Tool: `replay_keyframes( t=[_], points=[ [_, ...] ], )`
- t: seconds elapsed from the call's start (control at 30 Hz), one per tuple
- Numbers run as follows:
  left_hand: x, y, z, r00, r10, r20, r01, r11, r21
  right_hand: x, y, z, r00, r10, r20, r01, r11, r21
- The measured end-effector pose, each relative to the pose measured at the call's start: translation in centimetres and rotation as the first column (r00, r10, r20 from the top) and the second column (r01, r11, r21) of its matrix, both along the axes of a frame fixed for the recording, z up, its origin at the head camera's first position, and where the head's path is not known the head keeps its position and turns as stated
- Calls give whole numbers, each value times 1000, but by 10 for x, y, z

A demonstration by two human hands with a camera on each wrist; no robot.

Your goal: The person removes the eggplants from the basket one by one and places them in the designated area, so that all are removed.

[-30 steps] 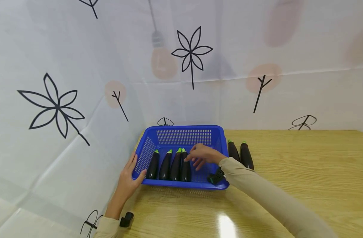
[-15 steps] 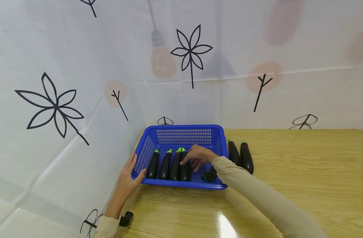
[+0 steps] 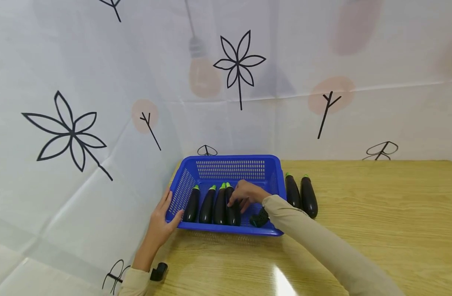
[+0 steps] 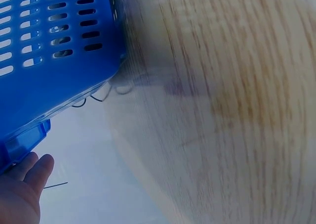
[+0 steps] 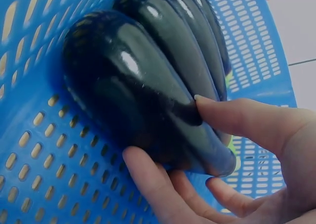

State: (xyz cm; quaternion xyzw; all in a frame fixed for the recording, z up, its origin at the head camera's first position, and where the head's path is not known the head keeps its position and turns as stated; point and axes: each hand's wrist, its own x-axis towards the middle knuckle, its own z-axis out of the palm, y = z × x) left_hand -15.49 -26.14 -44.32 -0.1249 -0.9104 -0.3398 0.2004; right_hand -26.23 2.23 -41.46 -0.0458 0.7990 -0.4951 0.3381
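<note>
A blue plastic basket (image 3: 235, 161) stands on the wooden table with several dark eggplants lying side by side in it, green stem ends away from me. My right hand (image 3: 248, 192) reaches in from the right and pinches the rightmost eggplant (image 5: 131, 90) near its stem end. In the right wrist view, the thumb lies on one side of it and the fingers on the other. My left hand (image 3: 161, 222) rests at the basket's front left corner, fingers extended along the side rim and thumb at the front. The left wrist view shows two of its fingers (image 4: 39, 173) against the rim.
To the basket's right, two more eggplants (image 3: 309, 197) lie on the table (image 3: 377, 205); the right sleeve (image 3: 322, 242) partly overlaps them. A white patterned cloth (image 3: 285, 61) hangs behind and along the left side. The black wrist camera (image 3: 259, 218) shows inside the basket's outline.
My right hand has lowered slightly onto the rightmost eggplant in the basket, its thumb and fingers closing around it. The left hand stays at the corner.
</note>
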Motion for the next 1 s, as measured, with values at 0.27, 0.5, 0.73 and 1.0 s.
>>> replay_keyframes(
  t=[0.27, 0.5, 0.73, 1.0],
  points=[
    [0, 1, 0, 1000, 7, 8, -7, 1000, -2, -1, 4, -1, 999, -34, -12, 34, 999, -23],
    [0, 0, 1, 1000, 0, 1, 0, 1000, 2, -2, 9, 6, 999, -50, 9, 50, 995, -89],
    [-1, 1, 1, 1000, -8, -4, 8, 1000, 5, -3, 18, 13, 998, -64, 11, 65, 987, -145],
    [0, 0, 0, 1000, 2, -9, -2, 1000, 9, -1, 24, 21, 998, -62, -7, 60, 984, -170]
  ],
)
